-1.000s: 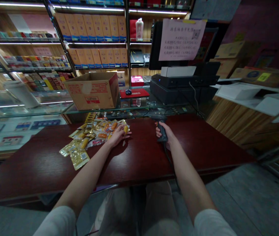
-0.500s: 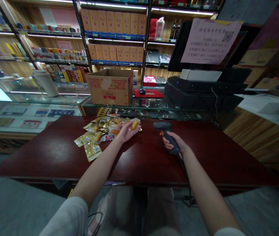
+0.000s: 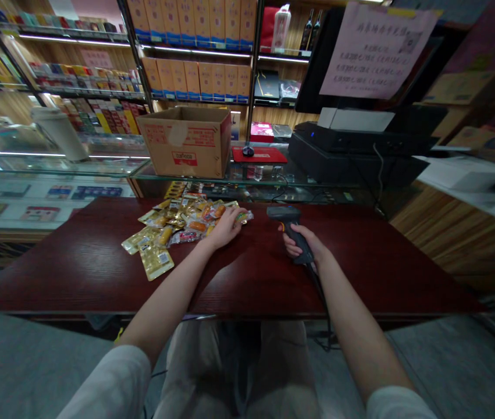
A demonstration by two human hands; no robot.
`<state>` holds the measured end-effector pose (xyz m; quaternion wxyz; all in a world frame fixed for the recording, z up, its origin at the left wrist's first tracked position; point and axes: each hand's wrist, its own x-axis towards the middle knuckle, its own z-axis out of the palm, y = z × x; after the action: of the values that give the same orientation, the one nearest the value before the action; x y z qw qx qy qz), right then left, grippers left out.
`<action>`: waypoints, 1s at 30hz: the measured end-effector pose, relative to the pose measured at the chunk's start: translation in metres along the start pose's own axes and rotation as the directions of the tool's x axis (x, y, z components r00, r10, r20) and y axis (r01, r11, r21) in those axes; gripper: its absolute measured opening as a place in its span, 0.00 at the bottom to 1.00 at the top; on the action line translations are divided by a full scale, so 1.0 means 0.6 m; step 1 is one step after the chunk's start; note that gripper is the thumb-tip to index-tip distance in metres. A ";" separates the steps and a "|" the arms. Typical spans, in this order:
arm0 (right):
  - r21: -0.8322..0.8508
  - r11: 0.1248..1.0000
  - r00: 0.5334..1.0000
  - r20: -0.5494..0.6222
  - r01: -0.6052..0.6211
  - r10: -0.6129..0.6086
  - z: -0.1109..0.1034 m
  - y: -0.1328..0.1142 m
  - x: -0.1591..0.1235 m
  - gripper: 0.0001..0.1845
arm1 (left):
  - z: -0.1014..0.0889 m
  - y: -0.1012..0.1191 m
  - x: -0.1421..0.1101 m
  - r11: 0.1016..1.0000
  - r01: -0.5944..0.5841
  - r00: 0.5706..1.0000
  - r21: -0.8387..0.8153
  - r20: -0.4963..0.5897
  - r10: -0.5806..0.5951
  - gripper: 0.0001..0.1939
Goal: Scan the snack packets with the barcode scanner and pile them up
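My right hand (image 3: 303,244) is wrapped round the grip of a dark barcode scanner (image 3: 285,215), its head pointing left above the table. My left hand (image 3: 228,228) lies palm down at the right edge of a pile of wrapped snacks (image 3: 197,226). Its fingers curl over a clear-wrapped snack packet (image 3: 244,217), which shows partly beyond the fingertips. Gold foil pouches and clear-wrapped orange and yellow snacks make up the pile. One gold pouch (image 3: 156,262) lies at its near left end.
The dark red table (image 3: 247,279) stretches before me. Behind it, a cardboard box (image 3: 185,145) stands on a glass counter, beside a mouse (image 3: 248,151) on a red mat. A monitor with a paper notice (image 3: 378,52) is at the right. The scanner's cable (image 3: 320,288) hangs over the table's front edge.
My left hand has turned from palm up, with a yellow snack lying on it, to palm down at the pile's right edge. My right hand still grips the scanner.
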<state>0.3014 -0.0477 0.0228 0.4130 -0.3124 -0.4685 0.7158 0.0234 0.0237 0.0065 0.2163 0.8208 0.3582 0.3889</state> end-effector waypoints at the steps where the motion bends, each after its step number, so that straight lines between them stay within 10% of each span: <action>1: -0.005 1.000 1.000 0.002 -0.004 0.004 0.001 0.001 0.000 0.18 | 0.002 0.000 -0.001 0.994 -0.027 1.000 0.105 0.013 0.026 0.22; 21: 0.007 1.000 0.997 0.082 -0.008 0.007 -0.005 0.007 0.004 0.19 | 0.008 -0.022 0.001 0.870 -0.163 0.986 0.466 0.046 0.160 0.19; 26: 0.021 1.000 0.999 0.026 0.022 -0.022 -0.005 0.004 0.004 0.20 | -0.020 -0.006 0.000 0.812 0.102 0.981 0.575 -0.192 0.013 0.18; 30: 0.008 1.000 1.000 -0.015 0.015 -0.015 -0.009 0.004 0.006 0.20 | -0.056 0.001 -0.005 0.673 0.451 0.867 0.587 -0.467 -0.174 0.24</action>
<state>0.3036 -0.0426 0.0181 0.4230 -0.3124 -0.4648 0.7124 -0.0042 0.0237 0.0253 -0.1059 0.6769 0.6468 0.3350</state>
